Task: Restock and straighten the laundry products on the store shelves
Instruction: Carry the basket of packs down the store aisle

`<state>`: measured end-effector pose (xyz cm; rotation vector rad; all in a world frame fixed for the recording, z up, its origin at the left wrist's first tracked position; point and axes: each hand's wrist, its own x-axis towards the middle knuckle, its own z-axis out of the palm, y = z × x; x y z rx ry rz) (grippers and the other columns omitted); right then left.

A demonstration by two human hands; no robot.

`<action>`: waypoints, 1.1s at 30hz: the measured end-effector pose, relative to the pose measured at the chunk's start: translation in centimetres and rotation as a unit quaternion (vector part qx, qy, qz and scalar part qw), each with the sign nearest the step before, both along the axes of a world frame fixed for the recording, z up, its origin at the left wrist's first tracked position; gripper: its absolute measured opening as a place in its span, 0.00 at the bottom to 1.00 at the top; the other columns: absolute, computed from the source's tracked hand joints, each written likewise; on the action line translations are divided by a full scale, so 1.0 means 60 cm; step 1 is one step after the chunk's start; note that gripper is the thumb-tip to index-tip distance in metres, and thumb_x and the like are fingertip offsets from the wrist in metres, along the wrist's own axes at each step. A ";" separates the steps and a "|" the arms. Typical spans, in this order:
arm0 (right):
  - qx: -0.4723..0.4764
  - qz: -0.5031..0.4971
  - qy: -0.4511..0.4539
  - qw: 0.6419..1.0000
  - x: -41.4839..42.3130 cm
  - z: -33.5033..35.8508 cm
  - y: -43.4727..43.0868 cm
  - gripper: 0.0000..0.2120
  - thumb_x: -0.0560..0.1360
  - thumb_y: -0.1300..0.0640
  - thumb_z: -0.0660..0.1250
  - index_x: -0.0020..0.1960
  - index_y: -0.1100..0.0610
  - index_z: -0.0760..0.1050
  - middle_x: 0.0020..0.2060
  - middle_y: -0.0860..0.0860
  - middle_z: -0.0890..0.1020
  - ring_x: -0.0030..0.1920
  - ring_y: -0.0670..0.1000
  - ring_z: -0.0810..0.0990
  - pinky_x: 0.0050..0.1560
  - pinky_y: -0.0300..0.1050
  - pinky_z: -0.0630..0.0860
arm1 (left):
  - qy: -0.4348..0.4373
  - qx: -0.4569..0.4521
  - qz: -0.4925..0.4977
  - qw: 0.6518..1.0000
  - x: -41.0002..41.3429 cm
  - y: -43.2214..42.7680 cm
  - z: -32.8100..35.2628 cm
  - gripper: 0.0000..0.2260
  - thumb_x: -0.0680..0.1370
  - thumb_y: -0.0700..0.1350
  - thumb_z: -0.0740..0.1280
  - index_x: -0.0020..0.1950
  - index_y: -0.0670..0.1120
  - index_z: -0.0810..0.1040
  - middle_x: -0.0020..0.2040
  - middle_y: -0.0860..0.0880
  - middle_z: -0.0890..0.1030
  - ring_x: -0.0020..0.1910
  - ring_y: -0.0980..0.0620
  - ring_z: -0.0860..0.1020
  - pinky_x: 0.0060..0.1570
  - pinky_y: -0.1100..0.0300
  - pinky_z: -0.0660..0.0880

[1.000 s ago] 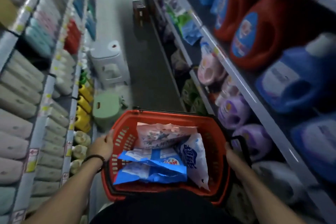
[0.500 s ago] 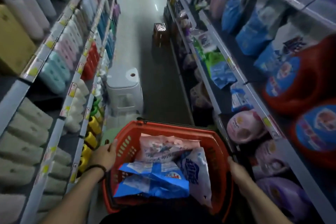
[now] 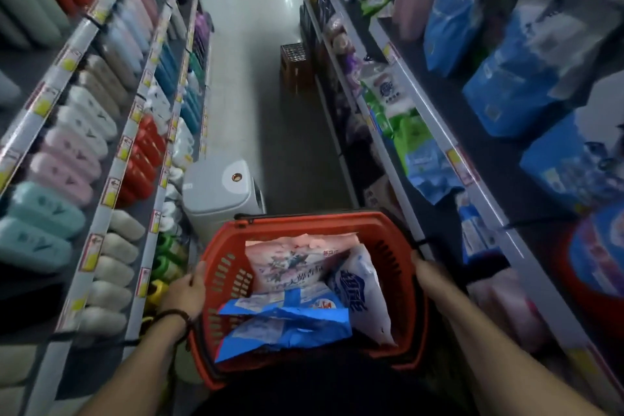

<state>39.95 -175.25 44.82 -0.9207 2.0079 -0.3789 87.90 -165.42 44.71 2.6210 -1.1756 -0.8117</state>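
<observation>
Holding a red-orange plastic shopping basket [image 3: 233, 277] against the body at 6 o'clock in the view, the person stands in a narrow store aisle between two runs of shelving. The left hand [image 3: 187, 294], with a dark beaded bracelet [image 3: 172, 316] on its wrist, grips the shopping basket's wall at the basket's 9 o'clock, thumb up at the rim and the rest of the hand closed on the side. The right hand [image 3: 427, 275] clasps the rim at the basket's 3 o'clock; its fingers curl over the edge and are mostly hidden.

Three soft laundry packs lie inside. A pink printed plastic bag [image 3: 290, 263] sits toward 12 o'clock. A white plastic bag with large blue characters [image 3: 358, 290] leans toward 3 o'clock. A crumpled blue-and-white plastic bag [image 3: 280, 324] lies toward 6 o'clock, overlapping the foot of the pink one.

On the floor at 11 o'clock from the basket, just beyond its rim, stands a pale grey plastic bin with a round knob on its lid [image 3: 219, 189]. At 9 o'clock, teal, pink and white plastic bottles [image 3: 67, 159] lie in rows on the left shelves, with red plastic bottles [image 3: 141, 159] a tier lower. At 2 o'clock, large blue plastic detergent bags [image 3: 506, 84] fill the right shelves, and green packs [image 3: 412, 135] sit at 1 o'clock. A brown perforated crate [image 3: 293, 67] stands at 12 o'clock, against the right shelving.
</observation>
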 end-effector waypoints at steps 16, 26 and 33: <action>0.022 0.020 -0.029 0.999 0.103 -0.004 -0.488 0.30 0.80 0.37 0.60 0.69 0.60 0.79 0.67 0.62 0.81 0.68 0.62 0.78 0.68 0.51 0.72 | 0.007 0.031 0.036 0.999 0.080 -0.433 0.023 0.35 0.85 0.66 0.44 0.60 0.45 0.84 0.60 0.37 0.83 0.52 0.39 0.78 0.52 0.52 0.71; 0.037 -0.060 -0.024 0.997 0.161 -0.036 -0.694 0.33 0.73 0.29 0.59 0.62 0.52 0.83 0.58 0.57 0.85 0.57 0.59 0.83 0.64 0.56 0.79 | 0.023 0.034 -0.029 0.999 0.178 -0.803 0.043 0.38 0.81 0.71 0.42 0.50 0.47 0.84 0.48 0.42 0.86 0.44 0.43 0.82 0.49 0.51 0.79; 0.020 -0.092 -0.049 0.994 0.113 -0.115 -0.785 0.33 0.73 0.26 0.56 0.59 0.49 0.83 0.53 0.53 0.87 0.53 0.57 0.85 0.63 0.60 0.80 | 0.037 0.095 -0.062 0.993 0.170 -0.983 0.035 0.44 0.78 0.76 0.41 0.59 0.46 0.84 0.52 0.42 0.86 0.52 0.41 0.84 0.59 0.47 0.80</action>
